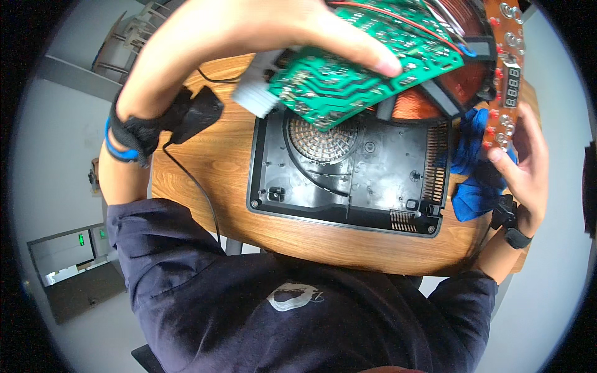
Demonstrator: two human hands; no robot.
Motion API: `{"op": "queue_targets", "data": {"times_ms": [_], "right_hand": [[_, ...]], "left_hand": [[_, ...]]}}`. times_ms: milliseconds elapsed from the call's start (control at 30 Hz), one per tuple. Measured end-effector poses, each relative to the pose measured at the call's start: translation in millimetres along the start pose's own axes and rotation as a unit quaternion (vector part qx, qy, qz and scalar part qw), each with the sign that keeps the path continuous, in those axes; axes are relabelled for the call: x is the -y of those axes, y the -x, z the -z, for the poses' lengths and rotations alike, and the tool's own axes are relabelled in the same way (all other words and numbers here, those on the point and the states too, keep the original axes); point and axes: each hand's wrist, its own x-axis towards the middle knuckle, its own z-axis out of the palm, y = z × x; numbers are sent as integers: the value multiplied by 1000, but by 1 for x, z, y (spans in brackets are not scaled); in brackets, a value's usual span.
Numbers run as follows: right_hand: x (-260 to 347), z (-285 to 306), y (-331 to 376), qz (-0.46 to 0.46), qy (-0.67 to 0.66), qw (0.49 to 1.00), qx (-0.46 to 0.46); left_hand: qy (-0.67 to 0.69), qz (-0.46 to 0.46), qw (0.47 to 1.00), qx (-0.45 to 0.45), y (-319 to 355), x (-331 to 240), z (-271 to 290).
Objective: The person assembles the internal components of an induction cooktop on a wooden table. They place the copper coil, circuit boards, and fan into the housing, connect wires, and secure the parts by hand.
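My left hand [317, 31] grips a green circuit board [367, 68] from above, its thumb pressed on the soldered face. A finned metal heat sink [256, 93] juts from the board's left end. Behind and right of the board is a round copper coil [457, 87] with dark grey bars. My right hand [525, 161] pinches the lower end of a long, narrow orange control board [507, 81] with a small digit display. Below the boards, a black plastic housing [348, 199] with a round fan grille lies open on the table. My left fingers are mostly hidden behind the board.
The wooden table [186, 155] has a rounded front edge close to my body. A blue cloth [476, 186] lies right of the housing, beside my right wrist. A black cable [193, 177] hangs from the device on my left wrist. Chairs [134, 37] stand at the far left.
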Motion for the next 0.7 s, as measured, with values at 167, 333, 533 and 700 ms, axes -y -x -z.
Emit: {"op": "queue_targets", "data": {"times_ms": [167, 333, 533, 700], "right_hand": [[-1, 24, 2, -7, 35, 998, -54], [-15, 37, 3, -70, -58, 995, -42], [-12, 17, -4, -101, -54, 991, 75], [-14, -13, -11, -147, -79, 980, 109]], "left_hand": [[76, 28, 997, 3, -30, 30, -53], [68, 104, 992, 28, -36, 49, -101], [44, 144, 984, 97, -28, 66, -128], [34, 194, 971, 137, -20, 78, -135]]}}
